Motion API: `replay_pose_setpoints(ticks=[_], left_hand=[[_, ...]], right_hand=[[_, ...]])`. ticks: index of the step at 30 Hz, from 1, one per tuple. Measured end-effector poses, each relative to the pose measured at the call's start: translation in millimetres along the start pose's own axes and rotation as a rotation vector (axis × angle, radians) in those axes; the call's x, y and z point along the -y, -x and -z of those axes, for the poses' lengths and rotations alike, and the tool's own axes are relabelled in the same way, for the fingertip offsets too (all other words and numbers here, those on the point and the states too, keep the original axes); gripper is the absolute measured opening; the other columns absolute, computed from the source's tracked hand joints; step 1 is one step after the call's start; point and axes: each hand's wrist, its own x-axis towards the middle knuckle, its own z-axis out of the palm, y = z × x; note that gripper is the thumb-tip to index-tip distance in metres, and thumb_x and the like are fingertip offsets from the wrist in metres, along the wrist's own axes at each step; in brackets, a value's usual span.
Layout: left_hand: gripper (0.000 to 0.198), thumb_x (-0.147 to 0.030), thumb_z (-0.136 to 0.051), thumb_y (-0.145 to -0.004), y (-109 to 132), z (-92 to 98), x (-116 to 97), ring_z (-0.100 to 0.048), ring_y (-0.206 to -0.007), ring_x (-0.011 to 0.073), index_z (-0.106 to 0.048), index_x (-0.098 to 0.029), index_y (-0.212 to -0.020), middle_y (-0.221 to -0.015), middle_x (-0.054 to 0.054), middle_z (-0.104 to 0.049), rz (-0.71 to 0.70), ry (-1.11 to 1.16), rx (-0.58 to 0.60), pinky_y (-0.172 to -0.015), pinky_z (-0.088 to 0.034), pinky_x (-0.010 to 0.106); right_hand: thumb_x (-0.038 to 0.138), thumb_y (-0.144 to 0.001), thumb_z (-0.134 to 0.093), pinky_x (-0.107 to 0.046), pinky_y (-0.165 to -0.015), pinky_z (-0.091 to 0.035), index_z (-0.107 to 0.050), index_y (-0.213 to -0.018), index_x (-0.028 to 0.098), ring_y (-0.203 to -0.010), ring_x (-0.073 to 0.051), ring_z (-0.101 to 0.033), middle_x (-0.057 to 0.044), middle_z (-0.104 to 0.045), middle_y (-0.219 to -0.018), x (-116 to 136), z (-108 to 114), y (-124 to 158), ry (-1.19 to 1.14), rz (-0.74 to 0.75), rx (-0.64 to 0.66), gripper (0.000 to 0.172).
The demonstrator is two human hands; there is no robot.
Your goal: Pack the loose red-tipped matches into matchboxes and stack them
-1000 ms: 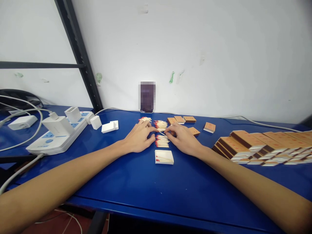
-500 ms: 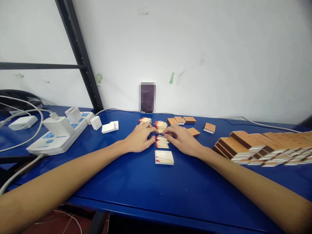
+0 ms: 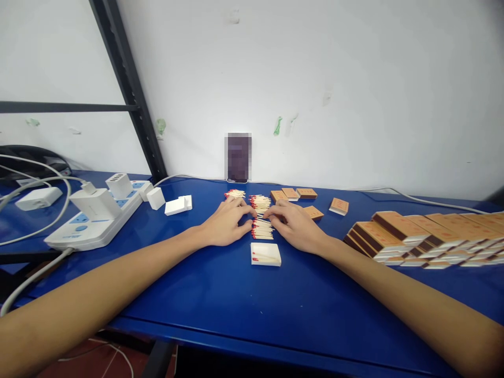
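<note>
My left hand lies palm down at the left of several red-headed matches, its thumb and forefinger apart. Its fingertips touch the red heads. Opposite it, my right hand has bent fingers at the plain ends, with forefinger and thumb apart. Between them lie a near pile of matches and a farther pile of matches. Another bunch of matches shows behind my left hand, partly covered by it. In front, a white matchbox tray holds a few matches.
Several closed matchboxes are scattered behind my right hand. A large stack of matchboxes fills the right side. White blocks and a power strip with cables stand at left. A blurred upright device leans on the wall.
Almost nothing differs. My right fingertips have shifted very slightly over the match ends, and the whole view has drifted a hair.
</note>
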Motion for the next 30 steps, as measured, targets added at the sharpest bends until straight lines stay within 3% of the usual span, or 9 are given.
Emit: replay_pose_setpoints(ticks=[5, 13, 20, 26, 30], left_hand=[[0.028, -0.031, -0.044, -0.091, 0, 1.4, -1, -0.047, -0.107, 0.0257, -0.061, -0.021, -0.111, -0.104, 0.008, -0.055, 0.003, -0.005, 0.012, -0.093, -0.038, 0.044], [0.027, -0.033, -0.044, -0.093, 0, 2.4, -2, -0.048, -0.105, 0.0250, -0.062, -0.021, -0.109, -0.102, 0.008, -0.056, -0.009, 0.019, 0.004, -0.093, -0.038, 0.044], [0.034, -0.044, -0.042, -0.095, 1, 5.0, -4, -0.048, -0.106, 0.0245, -0.062, -0.021, -0.111, -0.106, 0.008, -0.055, 0.010, 0.067, 0.042, -0.094, -0.036, 0.044], [0.049, -0.057, -0.044, -0.091, 3, 9.3, -5, -0.047, -0.107, 0.0249, -0.057, -0.026, -0.127, -0.110, 0.008, -0.052, -0.003, 0.086, 0.111, -0.095, -0.035, 0.044], [0.055, -0.063, -0.045, -0.089, 2, 9.9, -4, -0.046, -0.106, 0.0251, -0.055, -0.029, -0.131, -0.111, 0.008, -0.049, 0.001, 0.073, 0.143, -0.096, -0.034, 0.045]], right_hand=[[0.022, -0.093, -0.041, -0.033, -0.073, -0.039, -0.068, -0.101, 0.019, -0.082, -0.020, -0.057, -0.007, -0.059, -0.089, -1, -1, 0, 0.016, -0.034, 0.007, 0.029], [0.032, -0.092, -0.046, -0.032, -0.070, -0.039, -0.066, -0.094, 0.020, -0.076, -0.018, -0.054, -0.005, -0.058, -0.087, 4, 5, 2, -0.020, -0.023, 0.052, 0.024], [0.058, -0.088, -0.048, -0.035, -0.072, -0.043, -0.063, -0.112, 0.023, -0.085, -0.022, -0.055, -0.008, -0.058, -0.097, 9, 18, 8, -0.095, -0.105, 0.192, 0.045], [0.066, -0.079, -0.055, -0.036, -0.074, -0.045, -0.060, -0.120, 0.024, -0.090, -0.025, -0.057, -0.010, -0.060, -0.109, 10, 26, 9, -0.162, -0.155, 0.291, 0.059], [0.066, -0.076, -0.059, -0.036, -0.075, -0.046, -0.059, -0.123, 0.024, -0.092, -0.025, -0.057, -0.010, -0.060, -0.109, 9, 26, 9, -0.162, -0.140, 0.291, 0.063]])
